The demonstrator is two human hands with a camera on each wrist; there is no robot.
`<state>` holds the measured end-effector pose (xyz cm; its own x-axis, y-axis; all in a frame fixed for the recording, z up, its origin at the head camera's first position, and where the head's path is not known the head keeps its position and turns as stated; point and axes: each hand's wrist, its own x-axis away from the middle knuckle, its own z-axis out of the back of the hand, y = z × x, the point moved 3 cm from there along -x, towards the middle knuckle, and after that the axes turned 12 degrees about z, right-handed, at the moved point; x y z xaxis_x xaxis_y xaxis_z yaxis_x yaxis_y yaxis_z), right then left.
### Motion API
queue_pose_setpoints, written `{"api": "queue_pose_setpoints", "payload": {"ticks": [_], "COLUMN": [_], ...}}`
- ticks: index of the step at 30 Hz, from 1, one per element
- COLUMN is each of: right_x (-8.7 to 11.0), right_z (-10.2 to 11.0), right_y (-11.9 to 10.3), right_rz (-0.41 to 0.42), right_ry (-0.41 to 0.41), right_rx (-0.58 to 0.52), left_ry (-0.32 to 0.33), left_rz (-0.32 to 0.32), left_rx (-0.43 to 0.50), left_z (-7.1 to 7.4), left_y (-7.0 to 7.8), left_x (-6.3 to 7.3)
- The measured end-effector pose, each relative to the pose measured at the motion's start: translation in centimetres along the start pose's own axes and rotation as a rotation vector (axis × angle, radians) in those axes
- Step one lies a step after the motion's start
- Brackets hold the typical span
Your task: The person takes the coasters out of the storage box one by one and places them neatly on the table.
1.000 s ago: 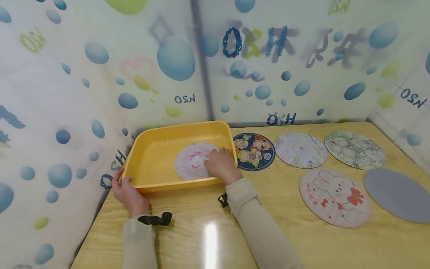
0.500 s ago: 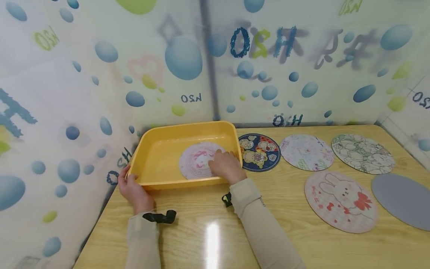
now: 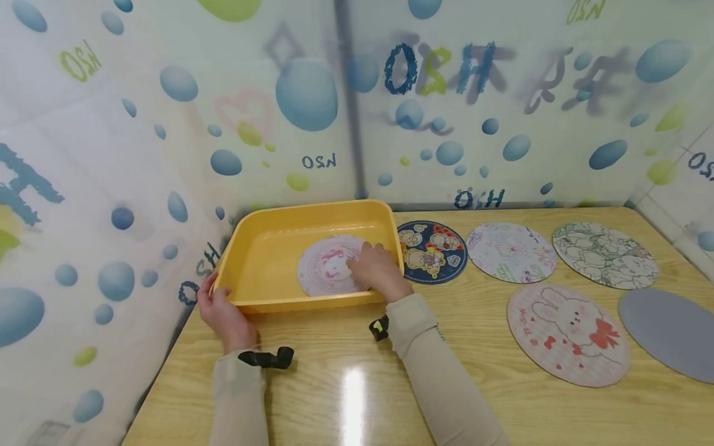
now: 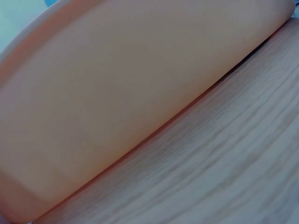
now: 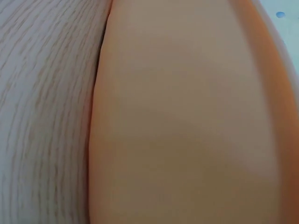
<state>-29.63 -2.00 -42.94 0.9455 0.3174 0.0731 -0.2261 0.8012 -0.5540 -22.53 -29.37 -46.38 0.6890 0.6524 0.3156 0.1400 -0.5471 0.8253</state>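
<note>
A shallow yellow plastic tray (image 3: 262,266) stands on the wooden table, near the back wall. Inside it, towards the right, lies a round pale-pink mat (image 3: 318,267) with a darker pink print. My left hand (image 3: 224,316) grips the tray's front left corner, thumb over the rim and fingers outside. My right hand (image 3: 378,271) reaches over the front rim with bent fingers and holds the mat at its right side; the fingertips and that edge are hidden. Both wrist views are filled by the tray's outer wall (image 4: 107,88) and the table, with no grip showing.
Right of the tray lie a dark-blue bear mat (image 3: 432,254), a pale doodle mat (image 3: 510,253) and a green-and-white line-drawn mat (image 3: 605,255). Nearer are a pink rabbit mat (image 3: 566,334) and a plain grey round (image 3: 672,334). A patterned wall covering (image 3: 446,124) rises behind.
The whole head view has shifted slightly, putting everything a little further right. Both hands keep their places on the tray and mat.
</note>
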Motion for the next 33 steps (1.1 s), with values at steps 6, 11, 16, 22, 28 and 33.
{"api": "queue_pose_setpoints", "payload": {"ticks": [6,11,16,22,28,33], "right_x": [-0.01,-0.24,-0.32,-0.22,-0.27,-0.17], "right_z": [0.43,0.73,0.74,0.52,0.61,0.57], "right_y": [0.19,0.18,0.03,0.16,0.15,0.04], "right_rz": [-0.003,0.076,0.101,0.073,0.155,0.186], "right_ry": [0.034,0.028,0.035,0.041,0.044,0.013], "right_rx": [-0.098,-0.061,-0.032,-0.124,-0.105,-0.108], "left_ry": [-0.004,-0.014,-0.012,0.002,0.001,-0.004], "left_rz": [0.002,0.000,-0.002,0.003,-0.005,0.005], "left_rx": [0.002,0.006,-0.004,-0.009,-0.017,-0.019], "left_z": [-0.10,-0.47,-0.58,-0.20,-0.10,-0.04], "left_y": [-0.19,-0.20,-0.07,0.06,0.12,0.10], "left_x": [-0.04,0.01,0.09,0.24,0.35,0.31]}}
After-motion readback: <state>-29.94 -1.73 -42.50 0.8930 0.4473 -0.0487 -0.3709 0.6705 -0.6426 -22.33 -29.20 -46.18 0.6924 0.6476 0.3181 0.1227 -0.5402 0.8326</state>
